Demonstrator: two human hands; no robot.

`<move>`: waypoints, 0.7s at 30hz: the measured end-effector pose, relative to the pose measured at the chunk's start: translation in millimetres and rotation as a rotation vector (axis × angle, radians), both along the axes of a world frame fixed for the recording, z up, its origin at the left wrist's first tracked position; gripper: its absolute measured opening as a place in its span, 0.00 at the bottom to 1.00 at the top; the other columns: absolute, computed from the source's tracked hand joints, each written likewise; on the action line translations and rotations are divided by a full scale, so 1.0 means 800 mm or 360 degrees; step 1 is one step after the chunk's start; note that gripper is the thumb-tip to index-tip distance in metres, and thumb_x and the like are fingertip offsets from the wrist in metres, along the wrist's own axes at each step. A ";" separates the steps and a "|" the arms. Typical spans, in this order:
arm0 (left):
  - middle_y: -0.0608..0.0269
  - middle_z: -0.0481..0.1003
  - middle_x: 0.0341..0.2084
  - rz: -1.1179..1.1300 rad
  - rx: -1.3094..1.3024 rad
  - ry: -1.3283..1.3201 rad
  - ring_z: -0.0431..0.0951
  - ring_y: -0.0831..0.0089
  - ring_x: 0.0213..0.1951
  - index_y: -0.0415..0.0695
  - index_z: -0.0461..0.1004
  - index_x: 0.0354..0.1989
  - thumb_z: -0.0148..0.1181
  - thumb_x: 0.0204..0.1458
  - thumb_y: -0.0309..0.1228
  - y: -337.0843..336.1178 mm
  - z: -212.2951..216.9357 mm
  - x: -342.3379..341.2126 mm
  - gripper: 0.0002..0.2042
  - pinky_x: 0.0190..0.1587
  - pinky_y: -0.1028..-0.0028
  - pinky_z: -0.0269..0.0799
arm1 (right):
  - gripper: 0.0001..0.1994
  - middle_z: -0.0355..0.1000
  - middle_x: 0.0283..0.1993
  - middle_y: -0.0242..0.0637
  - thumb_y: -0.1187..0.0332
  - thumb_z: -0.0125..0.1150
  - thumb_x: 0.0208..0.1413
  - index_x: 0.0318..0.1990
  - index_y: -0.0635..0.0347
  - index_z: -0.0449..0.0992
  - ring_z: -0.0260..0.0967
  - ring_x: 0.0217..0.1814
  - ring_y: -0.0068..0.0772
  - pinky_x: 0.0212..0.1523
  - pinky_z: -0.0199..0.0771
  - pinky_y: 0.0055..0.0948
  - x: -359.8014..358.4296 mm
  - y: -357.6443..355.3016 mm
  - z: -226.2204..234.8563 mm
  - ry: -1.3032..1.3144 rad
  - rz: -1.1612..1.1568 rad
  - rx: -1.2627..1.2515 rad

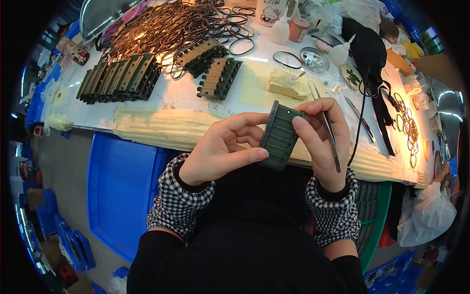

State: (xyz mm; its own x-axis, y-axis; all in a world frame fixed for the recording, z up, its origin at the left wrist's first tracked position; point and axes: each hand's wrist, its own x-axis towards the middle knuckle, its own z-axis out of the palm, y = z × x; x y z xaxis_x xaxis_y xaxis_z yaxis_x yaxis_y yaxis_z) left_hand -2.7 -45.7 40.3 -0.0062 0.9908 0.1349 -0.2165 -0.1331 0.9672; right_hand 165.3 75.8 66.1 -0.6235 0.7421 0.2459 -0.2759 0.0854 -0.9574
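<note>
A dark green ribbed plastic piece [281, 137], with a toothed edge on its left, is held up tilted in front of the table's near edge. My left hand [220, 147] grips its left side, thumb at the lower corner and forefinger at the top. My right hand [327, 139] pinches its upper right corner between thumb and forefinger. Metal tweezers [333, 142] also sit in my right hand, slanting down across the palm. Beyond, two similar blocks with tan slatted faces, one a green-edged block [216, 78], lie on the table.
A row of tan-and-green blocks [120, 78] stands at left, below a heap of brown rubber bands [161, 32]. A yellowish block [289, 84], white squeeze bottle [280, 32] and pen [360, 119] lie beyond my hands. Below the table are a blue tray [115, 196] and green crate [382, 215].
</note>
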 end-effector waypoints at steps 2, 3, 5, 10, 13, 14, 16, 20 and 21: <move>0.51 0.71 0.49 0.0048 -0.0080 0.0015 0.76 0.69 0.48 0.37 0.56 0.65 0.52 0.61 0.37 -0.006 0.001 -0.006 0.27 0.52 0.70 0.74 | 0.13 0.72 0.37 0.36 0.81 0.64 0.50 0.39 0.61 0.67 0.71 0.36 0.22 0.38 0.73 0.19 0.000 -0.010 -0.003 0.0123 -0.0096 0.0214; 0.51 0.72 0.46 0.0109 -0.0212 -0.0086 0.76 0.69 0.47 0.38 0.55 0.65 0.48 0.63 0.40 -0.010 0.003 -0.006 0.27 0.51 0.69 0.75 | 0.13 0.73 0.37 0.39 0.82 0.66 0.48 0.37 0.61 0.68 0.72 0.36 0.27 0.37 0.73 0.20 0.002 -0.010 0.002 0.0027 -0.0148 0.0767; 0.48 0.72 0.47 -0.0004 -0.0361 -0.0121 0.76 0.66 0.47 0.40 0.51 0.67 0.30 0.65 0.53 -0.019 0.001 -0.011 0.32 0.49 0.65 0.76 | 0.12 0.74 0.37 0.45 0.81 0.67 0.43 0.33 0.59 0.72 0.75 0.38 0.38 0.34 0.75 0.26 0.012 -0.018 0.019 -0.0092 -0.0075 0.1480; 0.53 0.67 0.56 -0.0320 -0.0492 -0.0924 0.73 0.69 0.51 0.39 0.48 0.69 0.40 0.64 0.51 -0.027 -0.009 0.003 0.33 0.52 0.69 0.72 | 0.09 0.75 0.43 0.41 0.73 0.65 0.46 0.31 0.51 0.70 0.75 0.43 0.37 0.44 0.80 0.35 -0.001 -0.045 0.012 -0.0004 0.0489 0.2307; 0.53 0.69 0.52 -0.0083 -0.0418 -0.0962 0.74 0.72 0.44 0.37 0.49 0.68 0.56 0.55 0.38 -0.026 -0.007 0.008 0.35 0.49 0.74 0.71 | 0.08 0.74 0.46 0.40 0.69 0.65 0.47 0.32 0.52 0.69 0.74 0.46 0.36 0.51 0.77 0.39 -0.005 -0.043 0.010 0.0055 0.0488 0.2250; 0.53 0.69 0.51 0.0006 -0.0423 -0.0858 0.73 0.74 0.40 0.37 0.50 0.68 0.57 0.54 0.35 -0.029 -0.007 0.002 0.35 0.44 0.76 0.70 | 0.08 0.73 0.47 0.41 0.69 0.63 0.47 0.32 0.52 0.69 0.73 0.46 0.36 0.53 0.75 0.39 -0.004 -0.041 0.014 0.0079 0.0468 0.2225; 0.53 0.69 0.47 0.0174 -0.0438 -0.0647 0.72 0.77 0.32 0.36 0.51 0.67 0.60 0.51 0.30 -0.039 -0.003 -0.020 0.35 0.34 0.79 0.70 | 0.09 0.76 0.41 0.40 0.65 0.67 0.49 0.33 0.51 0.71 0.75 0.44 0.40 0.48 0.79 0.41 0.009 -0.036 0.030 -0.0041 0.0281 0.2124; 0.55 0.73 0.47 0.1396 -0.0020 0.0240 0.74 0.79 0.35 0.35 0.61 0.60 0.58 0.51 0.22 -0.063 0.022 -0.105 0.26 0.35 0.82 0.70 | 0.13 0.77 0.39 0.43 0.63 0.71 0.46 0.30 0.54 0.71 0.75 0.37 0.43 0.38 0.79 0.37 0.035 -0.018 0.027 -0.0265 -0.0003 0.1834; 0.61 0.73 0.46 0.1517 0.0017 0.0673 0.74 0.79 0.42 0.35 0.65 0.58 0.61 0.51 0.23 -0.075 0.028 -0.146 0.24 0.42 0.81 0.71 | 0.14 0.76 0.38 0.45 0.64 0.72 0.45 0.29 0.56 0.70 0.74 0.34 0.42 0.33 0.77 0.34 0.040 -0.013 0.022 -0.0278 -0.0051 0.1822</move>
